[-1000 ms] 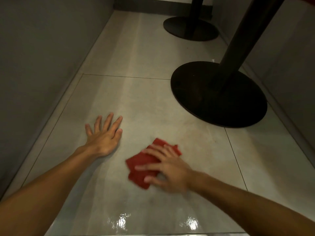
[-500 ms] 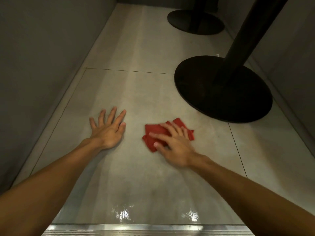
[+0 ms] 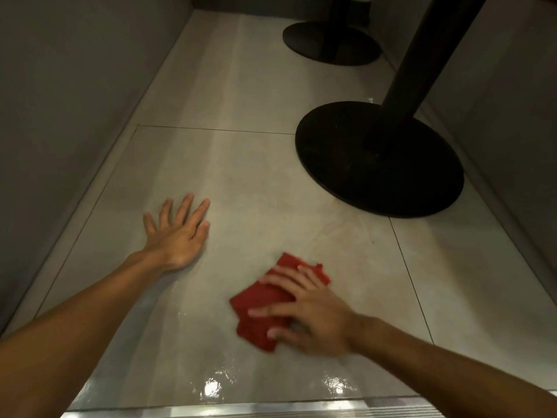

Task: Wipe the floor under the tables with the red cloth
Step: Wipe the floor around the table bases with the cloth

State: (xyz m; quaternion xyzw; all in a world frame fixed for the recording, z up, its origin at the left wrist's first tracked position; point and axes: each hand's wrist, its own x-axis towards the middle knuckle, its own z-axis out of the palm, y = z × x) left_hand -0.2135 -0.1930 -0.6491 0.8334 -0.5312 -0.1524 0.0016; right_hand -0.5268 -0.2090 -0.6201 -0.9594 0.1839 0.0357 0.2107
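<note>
Both hands are down on the pale tiled floor (image 3: 241, 176), palms facing it. Along the floor's left edge rises a plain grey wall (image 3: 75, 101). Near that edge the left hand (image 3: 177, 233) lies flat on the tile. Its fingers are straight and fanned apart and it holds nothing. Its forearm runs back toward the near left corner.

To its right, well apart from it and closer to the floor's near edge, lies the red cloth (image 3: 259, 297). It is crumpled into a rough folded pad and sits flat on the same large tile. The right hand (image 3: 313, 315) rests on top of the cloth and covers its right part. The fingers are spread and mostly straight, pressing down rather than curling round it. The hand is slightly blurred, so the thumb's hold cannot be told. Red fabric shows past the fingertips on the far and left sides.

Wet glints (image 3: 211, 387) shine on the tile by the near edge, just before a metal strip (image 3: 241, 410) that runs across it.

Farther right and beyond the cloth, a round black table base (image 3: 361, 164) sits on the floor across a tile joint, with a dark post (image 3: 422, 61) rising from it. A second black base (image 3: 313, 43) stands near the far edge. Another grey wall (image 3: 506, 110) borders the floor's right edge.
</note>
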